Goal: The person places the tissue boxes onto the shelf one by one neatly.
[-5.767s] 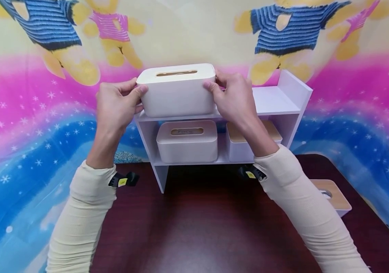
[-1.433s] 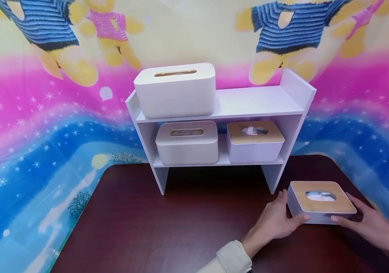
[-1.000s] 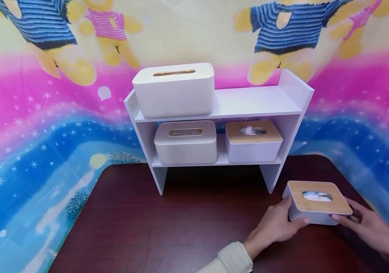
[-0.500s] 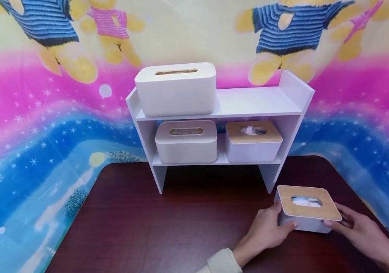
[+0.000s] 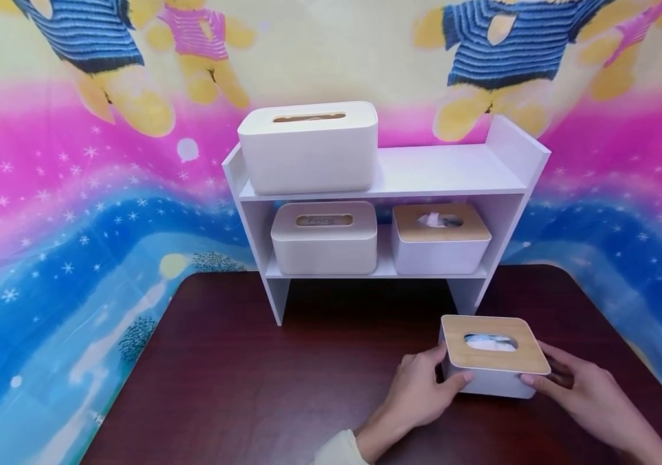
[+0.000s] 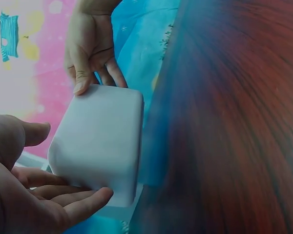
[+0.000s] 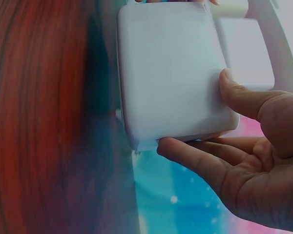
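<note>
Both hands hold a white tissue box [image 5: 496, 382] with a light wooden lid, close over the table in front of the shelf's right leg. Tissue shows in its oval slot. My left hand [image 5: 418, 391] grips the left end, thumb at the front and fingers along the side. At the opposite end, my right hand [image 5: 586, 391] has its thumb on the front corner and its fingers round the side, partly hidden. In the right wrist view, the box [image 7: 171, 73] turns its plain white front to the camera. The left wrist view shows a gap between the box [image 6: 97, 131] and the table.
A white two-tier shelf [image 5: 453, 171] stands at the back of the dark red table [image 5: 220, 387]. A large white tissue box [image 5: 310, 158] sits on its top left. Below are another white tissue box [image 5: 325, 255] and a wood-lidded tissue box [image 5: 441, 257]. A printed cloth hangs behind.
Earlier both hands held the large white tissue box on the top shelf; it now stands there released. The hands have since gripped the wood-lidded box at the table's right and carried it left.
</note>
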Available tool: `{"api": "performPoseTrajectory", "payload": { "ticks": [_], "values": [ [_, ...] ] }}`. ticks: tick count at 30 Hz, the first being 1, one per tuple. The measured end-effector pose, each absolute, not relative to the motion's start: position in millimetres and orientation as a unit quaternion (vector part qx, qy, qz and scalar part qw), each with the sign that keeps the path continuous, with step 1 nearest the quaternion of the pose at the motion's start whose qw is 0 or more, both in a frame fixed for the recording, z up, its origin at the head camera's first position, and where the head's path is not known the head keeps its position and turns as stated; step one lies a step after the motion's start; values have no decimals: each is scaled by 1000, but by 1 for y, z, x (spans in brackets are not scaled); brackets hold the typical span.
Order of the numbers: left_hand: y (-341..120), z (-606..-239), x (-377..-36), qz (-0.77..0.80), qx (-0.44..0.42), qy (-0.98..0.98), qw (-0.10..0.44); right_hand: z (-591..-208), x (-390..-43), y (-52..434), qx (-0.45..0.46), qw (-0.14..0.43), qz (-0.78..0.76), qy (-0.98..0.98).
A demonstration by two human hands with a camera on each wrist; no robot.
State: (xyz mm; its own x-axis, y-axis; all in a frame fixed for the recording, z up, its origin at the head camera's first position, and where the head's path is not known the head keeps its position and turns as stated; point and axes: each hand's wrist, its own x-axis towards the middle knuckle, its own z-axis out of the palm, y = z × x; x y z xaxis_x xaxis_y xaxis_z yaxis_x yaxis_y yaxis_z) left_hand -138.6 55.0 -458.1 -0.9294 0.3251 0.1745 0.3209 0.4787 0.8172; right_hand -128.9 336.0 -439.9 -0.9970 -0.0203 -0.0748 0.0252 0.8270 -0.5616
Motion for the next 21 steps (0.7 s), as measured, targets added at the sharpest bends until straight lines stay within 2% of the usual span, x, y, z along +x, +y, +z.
{"api": "performPoseTrajectory", "payload": {
  "ticks": [15, 21],
  "values": [
    [6, -449, -135, 522, 161, 837, 5, -429, -135, 284, -28, 21, -346, 938],
    [-8, -446, -138, 519, 145, 842, -19, -426, -137, 260, -42, -2, -365, 930]
  ]
}}
